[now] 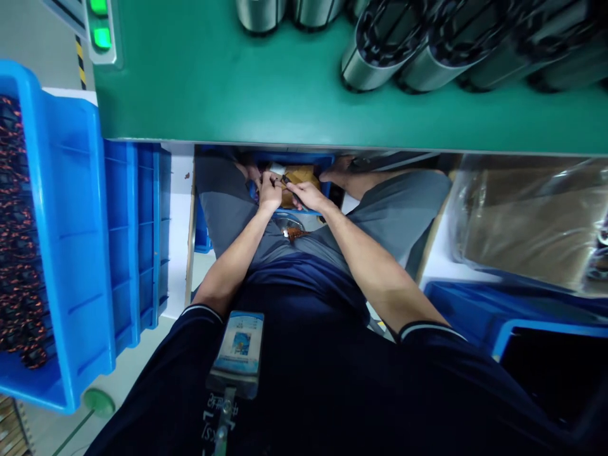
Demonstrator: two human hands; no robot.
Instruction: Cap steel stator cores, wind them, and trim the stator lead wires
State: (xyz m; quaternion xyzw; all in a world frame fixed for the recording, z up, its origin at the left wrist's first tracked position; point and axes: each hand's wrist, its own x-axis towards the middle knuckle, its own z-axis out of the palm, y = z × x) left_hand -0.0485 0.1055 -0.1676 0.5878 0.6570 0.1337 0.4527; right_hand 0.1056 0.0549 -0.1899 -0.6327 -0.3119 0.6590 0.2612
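Note:
Both hands are low between my knees, in front of the bench edge and over a blue bin [327, 166]. My right hand [308, 195] is closed around a dark, slim-handled tool [285, 180], whose kind is too small to make out. The tool's tip points toward my left hand [270, 192]. That hand has its fingers pinched together close to the tip; whatever they hold is too small to name. Brown-yellow paper or card [303, 176] lies in the bin beneath the hands, with a small white piece [277, 169] behind them.
Several metal cylinders with slotted black tops [375, 69] stand on the green bench [213, 95]. At left, a blue crate [66, 190] holds dark parts with orange wires. Plastic-wrapped cardboard [527, 215] and another blue bin [503, 329] are at right. Green-lit switches [101, 38] sit at upper left.

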